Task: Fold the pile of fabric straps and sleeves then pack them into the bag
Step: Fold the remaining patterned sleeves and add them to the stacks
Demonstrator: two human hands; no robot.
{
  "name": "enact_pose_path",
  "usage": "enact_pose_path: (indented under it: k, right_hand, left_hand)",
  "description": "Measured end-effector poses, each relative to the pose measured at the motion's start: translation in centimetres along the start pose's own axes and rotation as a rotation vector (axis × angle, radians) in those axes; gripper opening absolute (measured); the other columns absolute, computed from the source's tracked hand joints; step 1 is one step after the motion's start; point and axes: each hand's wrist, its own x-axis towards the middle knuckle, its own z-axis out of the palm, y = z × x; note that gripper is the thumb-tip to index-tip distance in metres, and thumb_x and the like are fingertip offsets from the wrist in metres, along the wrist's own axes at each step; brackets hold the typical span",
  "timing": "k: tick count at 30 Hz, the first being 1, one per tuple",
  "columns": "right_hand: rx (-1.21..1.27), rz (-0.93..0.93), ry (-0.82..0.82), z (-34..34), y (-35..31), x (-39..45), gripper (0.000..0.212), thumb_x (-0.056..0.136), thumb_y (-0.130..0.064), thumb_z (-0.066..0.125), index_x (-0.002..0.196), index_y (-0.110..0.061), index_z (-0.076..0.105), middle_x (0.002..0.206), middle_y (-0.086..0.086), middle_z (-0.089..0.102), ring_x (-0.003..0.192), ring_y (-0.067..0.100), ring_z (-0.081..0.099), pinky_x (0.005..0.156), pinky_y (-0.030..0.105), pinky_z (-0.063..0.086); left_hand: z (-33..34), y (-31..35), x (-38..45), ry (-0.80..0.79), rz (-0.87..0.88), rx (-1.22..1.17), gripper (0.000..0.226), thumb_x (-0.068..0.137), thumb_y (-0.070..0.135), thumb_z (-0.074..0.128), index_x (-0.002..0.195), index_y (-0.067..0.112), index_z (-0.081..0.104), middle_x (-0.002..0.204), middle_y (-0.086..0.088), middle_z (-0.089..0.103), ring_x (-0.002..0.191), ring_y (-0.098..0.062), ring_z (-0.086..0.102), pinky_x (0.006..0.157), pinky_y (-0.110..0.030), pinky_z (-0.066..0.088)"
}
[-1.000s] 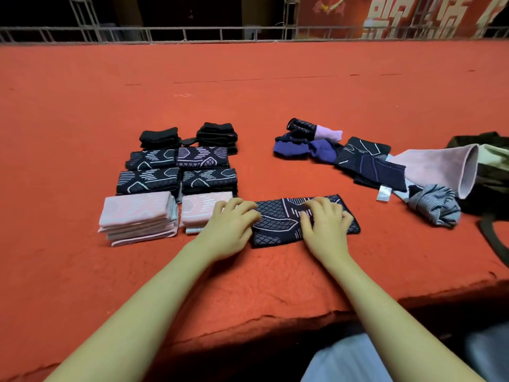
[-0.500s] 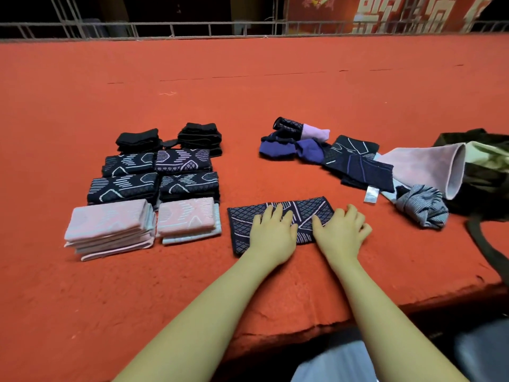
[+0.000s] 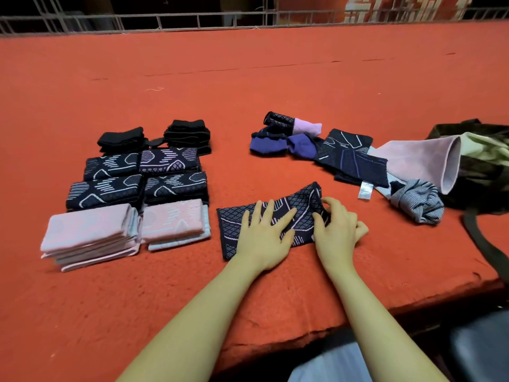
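A dark navy patterned sleeve (image 3: 234, 224) lies on the red carpet in front of me. My left hand (image 3: 264, 235) presses flat on its middle, fingers spread. My right hand (image 3: 334, 227) pinches the sleeve's right end, which is lifted off the carpet. Folded stacks sit to the left: pink ones (image 3: 91, 235), navy patterned ones (image 3: 143, 177) and black ones (image 3: 187, 133). An unfolded pile (image 3: 349, 158) of navy, purple, pink and grey striped pieces lies to the right, next to a dark camouflage bag (image 3: 484, 166).
The red carpeted platform (image 3: 248, 78) ends in a front edge just below my forearms. The bag's dark strap (image 3: 484, 252) hangs toward that edge at right. A metal railing (image 3: 192, 20) runs along the far side.
My left hand slid from the sleeve's left end to its middle. My right hand moved to the right end, closed on it and raised it from the carpet.
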Motion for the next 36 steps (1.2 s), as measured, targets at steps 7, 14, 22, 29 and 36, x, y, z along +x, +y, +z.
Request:
enact_pose_path:
  k: [7, 14, 22, 29, 36]
  right_hand:
    - [0.003, -0.055, 0.051, -0.4, -0.2, -0.5, 0.009, 0.078, -0.021, 0.070, 0.084, -0.016, 0.064, 0.088, 0.003, 0.056, 0.088, 0.027, 0.050, 0.078, 0.029, 0.016]
    - [0.302, -0.336, -0.156, -0.3, -1.2, -0.4, 0.012, 0.080, -0.021, 0.063, 0.091, -0.022, 0.057, 0.106, -0.011, 0.062, 0.103, 0.006, 0.053, 0.084, 0.024, 0.022]
    - [0.053, -0.491, -0.449, 1.6, -4.2, -1.4, 0.024, 0.089, -0.029, 0.062, 0.103, -0.010, 0.060, 0.116, 0.004, 0.065, 0.127, 0.026, 0.048, 0.104, 0.026, 0.015]
    - [-0.245, -0.427, -0.666, 1.0, -4.6, -2.4, 0.073, 0.082, -0.072, 0.010, 0.146, -0.041, 0.025, 0.155, -0.012, 0.027, 0.145, 0.011, 0.016, 0.115, 0.042, -0.006]
    - [-0.393, -0.490, -0.748, 0.5, -4.8, -1.3, 0.044, 0.102, -0.044, 0.024, 0.147, -0.046, 0.023, 0.159, -0.011, 0.012, 0.147, 0.010, 0.007, 0.117, 0.047, -0.005]
  left_hand:
    - [-0.1, 0.2, -0.1, -0.013, -0.019, -0.002, 0.049, 0.099, 0.051, 0.023, 0.148, 0.045, 0.018, 0.161, -0.003, 0.002, 0.147, -0.024, -0.007, 0.117, -0.047, -0.005]
    - [-1.4, -1.5, -0.9, -0.114, 0.069, 0.024, 0.052, 0.100, 0.052, 0.022, 0.150, 0.040, 0.012, 0.161, 0.002, 0.000, 0.147, -0.022, -0.006, 0.118, -0.045, -0.004]
    - [-2.5, -5.1, -4.2, -0.076, -0.023, 0.296, 0.063, 0.100, 0.053, 0.018, 0.153, 0.023, 0.006, 0.160, -0.009, 0.005, 0.146, -0.031, 0.005, 0.115, -0.047, -0.005]
    - [-3.5, -6.3, -5.6, -0.026, -0.084, 0.350, 0.062, 0.099, 0.053, 0.022, 0.152, 0.022, 0.016, 0.158, -0.015, 0.013, 0.146, -0.032, 0.002, 0.115, -0.047, -0.007]
    - [-4.2, -7.1, -5.0, -0.017, -0.065, 0.344, 0.057, 0.099, 0.049, 0.028, 0.148, 0.019, 0.027, 0.153, -0.012, 0.028, 0.145, -0.030, 0.006, 0.114, -0.048, -0.005]
